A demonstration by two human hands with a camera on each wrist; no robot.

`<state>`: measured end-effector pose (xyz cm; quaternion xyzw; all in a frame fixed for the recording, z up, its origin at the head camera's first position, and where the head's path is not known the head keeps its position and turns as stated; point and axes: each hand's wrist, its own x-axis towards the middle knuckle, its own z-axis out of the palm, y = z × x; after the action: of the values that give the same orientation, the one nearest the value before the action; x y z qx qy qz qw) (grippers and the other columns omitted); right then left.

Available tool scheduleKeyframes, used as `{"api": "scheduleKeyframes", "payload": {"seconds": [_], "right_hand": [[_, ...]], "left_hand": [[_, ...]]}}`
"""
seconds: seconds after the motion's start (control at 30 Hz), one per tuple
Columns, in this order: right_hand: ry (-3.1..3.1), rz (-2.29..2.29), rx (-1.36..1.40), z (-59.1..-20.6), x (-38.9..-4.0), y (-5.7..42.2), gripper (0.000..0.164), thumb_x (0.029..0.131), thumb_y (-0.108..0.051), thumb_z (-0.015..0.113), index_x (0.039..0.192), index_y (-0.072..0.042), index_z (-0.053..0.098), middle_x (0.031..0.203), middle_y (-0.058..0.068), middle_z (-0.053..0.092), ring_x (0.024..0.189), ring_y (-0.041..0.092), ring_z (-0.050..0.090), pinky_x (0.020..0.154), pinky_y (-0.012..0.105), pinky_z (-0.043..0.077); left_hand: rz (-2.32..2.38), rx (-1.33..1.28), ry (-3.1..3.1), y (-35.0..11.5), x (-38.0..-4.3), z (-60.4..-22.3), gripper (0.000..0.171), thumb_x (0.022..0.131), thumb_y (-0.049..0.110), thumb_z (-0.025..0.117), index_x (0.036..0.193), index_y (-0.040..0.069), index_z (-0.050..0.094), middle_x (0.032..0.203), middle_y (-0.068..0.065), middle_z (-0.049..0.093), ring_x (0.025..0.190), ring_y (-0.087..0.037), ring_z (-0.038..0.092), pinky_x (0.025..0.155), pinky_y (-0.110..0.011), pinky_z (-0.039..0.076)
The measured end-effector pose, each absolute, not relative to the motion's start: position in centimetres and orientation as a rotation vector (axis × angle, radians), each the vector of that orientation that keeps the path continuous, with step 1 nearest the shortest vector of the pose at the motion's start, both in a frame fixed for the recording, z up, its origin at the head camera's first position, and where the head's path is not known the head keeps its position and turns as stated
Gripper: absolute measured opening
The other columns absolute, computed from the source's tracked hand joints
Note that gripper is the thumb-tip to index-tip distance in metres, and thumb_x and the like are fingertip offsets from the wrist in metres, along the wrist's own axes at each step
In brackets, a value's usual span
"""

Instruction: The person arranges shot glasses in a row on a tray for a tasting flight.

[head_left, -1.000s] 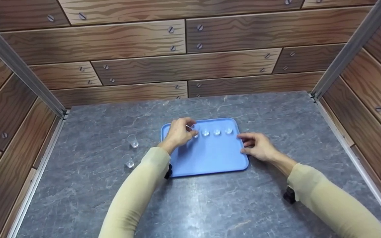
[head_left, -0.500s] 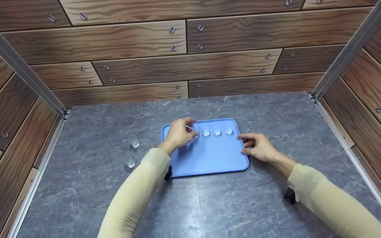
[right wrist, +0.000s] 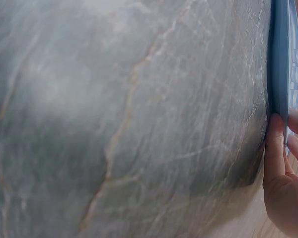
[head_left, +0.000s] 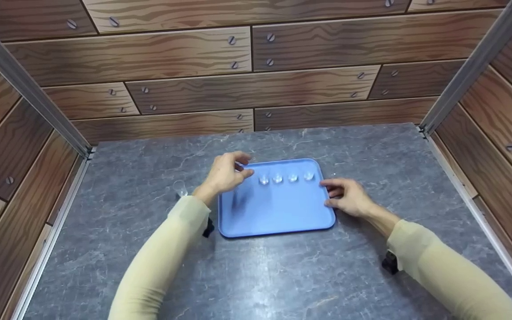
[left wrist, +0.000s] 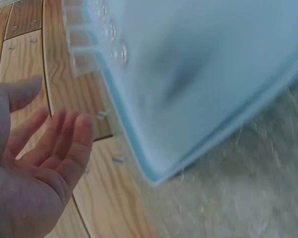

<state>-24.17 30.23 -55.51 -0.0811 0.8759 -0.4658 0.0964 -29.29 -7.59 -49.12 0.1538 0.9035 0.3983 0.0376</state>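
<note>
Several small clear plastic cups (head_left: 278, 178) stand in a row along the far side of a blue tray (head_left: 278, 209). My left hand (head_left: 227, 172) hovers over the tray's far left corner, fingers apart and holding nothing, left of the leftmost cup (head_left: 263, 179). In the left wrist view that hand (left wrist: 44, 153) shows loosely bent fingers beside the tray (left wrist: 154, 168), with the cups (left wrist: 82, 59) beyond. My right hand (head_left: 347, 198) holds the tray's right edge; in the right wrist view, fingers and thumb (right wrist: 274, 144) pinch the rim (right wrist: 283, 64).
Another clear cup (head_left: 180, 188) stands on the grey marbled table (head_left: 127, 213), left of the tray, close by the left wrist. Wood-patterned walls (head_left: 185, 53) and metal corner posts (head_left: 474, 62) enclose the table at the back and sides.
My left hand has let go of the leftmost cup, which stays on the tray, and moved left. Its sleeve now covers the nearer loose cup's place. The right hand keeps its position.
</note>
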Motion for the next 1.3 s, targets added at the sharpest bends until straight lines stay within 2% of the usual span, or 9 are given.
{"api": "scheduleKeyframes", "payload": {"seconds": [0.17, 0.53, 0.73, 0.93, 1.0, 1.2, 1.3], "right_hand": [[2.581, -1.405, -0.247, -55.4, -24.0, 30.2, 0.058, 0.09, 0.007, 0.083, 0.146, 0.009, 0.067, 0.135, 0.034, 0.074, 0.105, 0.018, 0.074, 0.079, 0.013, 0.058], [2.608, -1.378, -0.238, -55.7, -24.1, 30.3, 0.059, 0.09, 0.007, 0.084, 0.146, 0.007, 0.068, 0.134, 0.033, 0.074, 0.11, 0.028, 0.075, 0.08, 0.013, 0.058], [2.63, -1.35, -0.24, -55.6, -24.2, 30.3, 0.058, 0.09, 0.006, 0.084, 0.146, 0.006, 0.069, 0.136, 0.032, 0.073, 0.113, 0.032, 0.075, 0.082, 0.012, 0.056], [2.622, -1.355, -0.253, -55.4, -24.1, 30.2, 0.058, 0.091, 0.006, 0.084, 0.146, 0.007, 0.068, 0.137, 0.033, 0.073, 0.112, 0.03, 0.075, 0.082, 0.012, 0.056], [2.614, -1.369, -0.262, -55.3, -24.0, 30.2, 0.058, 0.09, 0.006, 0.084, 0.146, 0.008, 0.068, 0.137, 0.034, 0.073, 0.112, 0.031, 0.076, 0.081, 0.012, 0.056], [2.605, -1.383, -0.277, -55.3, -23.9, 30.2, 0.058, 0.091, 0.006, 0.084, 0.146, 0.008, 0.068, 0.138, 0.034, 0.072, 0.115, 0.038, 0.076, 0.082, 0.011, 0.056], [2.611, -1.363, -0.264, -55.4, -24.1, 30.2, 0.057, 0.091, 0.006, 0.084, 0.146, 0.007, 0.068, 0.14, 0.034, 0.072, 0.115, 0.036, 0.075, 0.083, 0.011, 0.056]], "left_hand": [[1.168, 0.514, 2.743, -9.5, -28.9, -48.4, 0.035, 0.103, 0.021, 0.08, 0.135, 0.007, 0.078, 0.135, -0.018, 0.08, 0.121, -0.036, 0.079, 0.102, -0.048, 0.067], [1.192, 0.557, 2.693, -15.0, -27.2, -47.5, 0.031, 0.101, 0.02, 0.081, 0.128, 0.004, 0.081, 0.121, -0.017, 0.083, 0.111, -0.034, 0.08, 0.098, -0.049, 0.067], [1.196, 0.599, 2.674, -18.3, -25.9, -47.6, 0.028, 0.099, 0.017, 0.082, 0.124, 0.005, 0.082, 0.117, -0.015, 0.085, 0.105, -0.028, 0.081, 0.094, -0.039, 0.066], [1.19, 0.59, 2.671, -22.0, -24.5, -48.0, 0.022, 0.096, 0.012, 0.084, 0.117, 0.007, 0.084, 0.109, -0.015, 0.084, 0.095, -0.018, 0.073, 0.087, -0.029, 0.061], [1.19, 0.569, 2.659, -23.1, -24.1, -48.2, 0.024, 0.095, 0.014, 0.086, 0.117, 0.008, 0.084, 0.113, -0.016, 0.083, 0.1, -0.02, 0.073, 0.09, -0.032, 0.062], [1.171, 0.539, 2.599, -26.0, -23.3, -49.4, 0.044, 0.089, 0.02, 0.094, 0.127, 0.003, 0.082, 0.13, -0.021, 0.082, 0.121, -0.038, 0.076, 0.108, -0.053, 0.062], [1.164, 0.508, 2.574, -27.3, -22.8, -50.2, 0.053, 0.087, 0.022, 0.096, 0.133, 0.002, 0.079, 0.136, -0.021, 0.08, 0.127, -0.04, 0.076, 0.113, -0.057, 0.06]]}}
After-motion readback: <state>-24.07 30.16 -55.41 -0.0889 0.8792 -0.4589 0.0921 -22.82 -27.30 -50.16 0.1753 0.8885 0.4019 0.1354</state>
